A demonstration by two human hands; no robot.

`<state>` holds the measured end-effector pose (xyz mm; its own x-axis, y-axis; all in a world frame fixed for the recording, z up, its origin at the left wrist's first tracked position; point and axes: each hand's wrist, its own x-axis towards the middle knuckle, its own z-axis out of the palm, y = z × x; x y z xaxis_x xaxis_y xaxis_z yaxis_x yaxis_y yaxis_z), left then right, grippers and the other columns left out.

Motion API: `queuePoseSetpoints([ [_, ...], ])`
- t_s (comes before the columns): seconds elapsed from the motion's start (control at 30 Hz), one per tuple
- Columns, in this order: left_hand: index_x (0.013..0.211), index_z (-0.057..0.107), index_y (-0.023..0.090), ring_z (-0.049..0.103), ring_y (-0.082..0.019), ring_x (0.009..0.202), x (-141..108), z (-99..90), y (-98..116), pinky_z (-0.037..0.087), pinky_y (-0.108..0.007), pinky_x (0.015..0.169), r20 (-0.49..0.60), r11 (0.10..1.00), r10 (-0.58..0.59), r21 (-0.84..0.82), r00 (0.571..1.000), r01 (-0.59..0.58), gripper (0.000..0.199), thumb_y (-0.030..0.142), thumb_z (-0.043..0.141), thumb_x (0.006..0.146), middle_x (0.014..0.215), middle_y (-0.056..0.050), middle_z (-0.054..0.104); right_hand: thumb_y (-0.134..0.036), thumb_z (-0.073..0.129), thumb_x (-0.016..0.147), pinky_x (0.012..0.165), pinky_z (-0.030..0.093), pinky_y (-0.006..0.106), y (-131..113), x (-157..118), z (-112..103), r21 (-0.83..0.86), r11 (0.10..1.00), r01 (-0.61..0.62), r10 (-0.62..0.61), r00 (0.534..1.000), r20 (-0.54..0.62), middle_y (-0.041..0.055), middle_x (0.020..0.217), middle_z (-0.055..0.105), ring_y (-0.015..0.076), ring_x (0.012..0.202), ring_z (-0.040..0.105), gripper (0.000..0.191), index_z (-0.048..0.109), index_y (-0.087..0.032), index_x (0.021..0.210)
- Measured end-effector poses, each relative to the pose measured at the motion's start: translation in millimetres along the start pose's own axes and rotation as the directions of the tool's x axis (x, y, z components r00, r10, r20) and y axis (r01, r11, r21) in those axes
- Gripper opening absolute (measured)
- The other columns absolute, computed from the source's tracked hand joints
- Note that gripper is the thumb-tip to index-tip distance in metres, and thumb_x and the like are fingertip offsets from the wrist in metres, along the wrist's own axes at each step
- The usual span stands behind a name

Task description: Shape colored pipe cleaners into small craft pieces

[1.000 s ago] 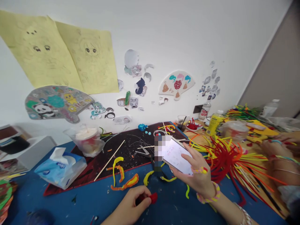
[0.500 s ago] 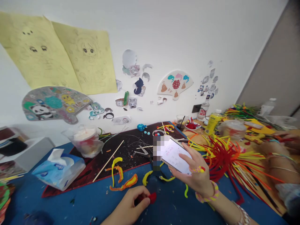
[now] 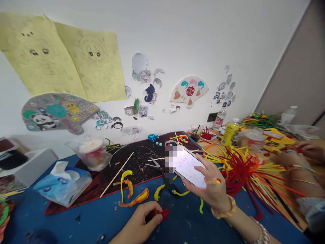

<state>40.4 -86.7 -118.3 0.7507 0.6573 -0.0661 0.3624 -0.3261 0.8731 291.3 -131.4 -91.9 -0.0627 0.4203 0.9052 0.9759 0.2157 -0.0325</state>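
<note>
Up close, the left hand (image 3: 137, 222) is pinched tight on a red fuzzy bit (image 3: 165, 214), fingers closed together just above the blue tabletop (image 3: 101, 227), same grip as a second ago. The right hand (image 3: 212, 193) holds a phone (image 3: 189, 168) tilted up, with the fingers (image 3: 201, 166) spread over the lit screen. Honestly not much has changed: the whole view just slides a touch, and the screen looks a bit different, though it's too small to read.

Just past that, yellow and orange pipe cleaners (image 3: 134, 198) lie loose, with scissors (image 3: 153, 166) on a dark craft mat (image 3: 142, 150). A huge bunch of red pipe cleaners (image 3: 240, 171) fans out to the right. Over there, a co-worker's hands (image 3: 291, 159) have shifted slightly, maybe around something red, hard to tell. Further back sit a yellow glue bottle (image 3: 230, 133) and a paper fan (image 3: 189, 91) on the wall.
</note>
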Motion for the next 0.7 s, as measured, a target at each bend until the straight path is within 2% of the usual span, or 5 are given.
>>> queuePoseSetpoints([
  [0.17,0.078,0.054,0.016,0.044,-0.012,0.069,0.4,-0.5,-0.5,0.033,-0.02,0.062,-0.001,1.0,0.006,0.009,1.0,-0.006,0.024,0.038,0.046,0.081,0.072,0.0,0.051,-0.032,0.065,0.065,0.082,0.047,0.043,1.3,1.5,1.0,0.017,0.999,-0.047,0.047,0.999,0.028,0.0127,0.119,0.052,0.0269,0.106,0.052,0.033,0.045,-0.021,0.089],
  [0.3,0.078,0.054,0.015,0.044,-0.012,0.069,-0.3,0.2,-3.0,0.033,-0.02,0.062,0.005,1.0,0.019,0.001,1.0,-0.019,0.025,0.038,0.045,0.082,0.073,0.0,0.052,-0.034,0.064,0.065,0.084,0.046,0.042,7.0,0.2,9.8,0.039,0.993,-0.108,0.106,0.993,0.056,0.0134,0.118,0.052,0.0264,0.107,0.05,0.036,0.044,-0.02,0.091],
  [0.5,0.077,0.055,0.014,0.041,-0.011,0.064,0.3,-0.5,-3.7,0.031,-0.02,0.06,0.002,0.999,0.04,-0.006,0.999,-0.04,0.024,0.037,0.047,0.08,0.069,0.0,0.049,-0.046,0.063,0.063,0.07,0.049,0.037,42.5,6.1,51.4,0.025,0.964,-0.265,0.263,0.963,0.058,0.0129,0.105,0.056,0.0261,0.089,0.058,0.049,0.046,-0.016,0.098],
  [0.6,0.078,0.056,0.014,0.039,-0.01,0.062,2.0,-3.0,-4.1,0.03,-0.021,0.058,0.014,0.999,0.038,-0.004,0.999,-0.037,0.024,0.037,0.049,0.078,0.066,0.001,0.046,-0.05,0.066,0.056,0.069,0.047,0.036,73.7,28.7,88.9,0.126,0.892,-0.434,0.426,0.901,0.087,0.0102,0.096,0.056,0.0244,0.082,0.058,0.059,0.044,-0.015,0.099],
  [0.7,0.079,0.059,0.014,0.038,-0.01,0.06,3.7,-4.8,-9.2,0.03,-0.021,0.055,0.044,0.999,0.021,-0.029,0.999,-0.02,0.027,0.039,0.05,0.076,0.064,0.001,0.045,-0.05,0.07,0.049,0.072,0.046,0.035,105.0,63.9,133.5,0.247,0.741,-0.624,0.632,0.773,0.055,0.0082,0.091,0.054,0.0221,0.08,0.056,0.064,0.042,-0.016,0.096],
])
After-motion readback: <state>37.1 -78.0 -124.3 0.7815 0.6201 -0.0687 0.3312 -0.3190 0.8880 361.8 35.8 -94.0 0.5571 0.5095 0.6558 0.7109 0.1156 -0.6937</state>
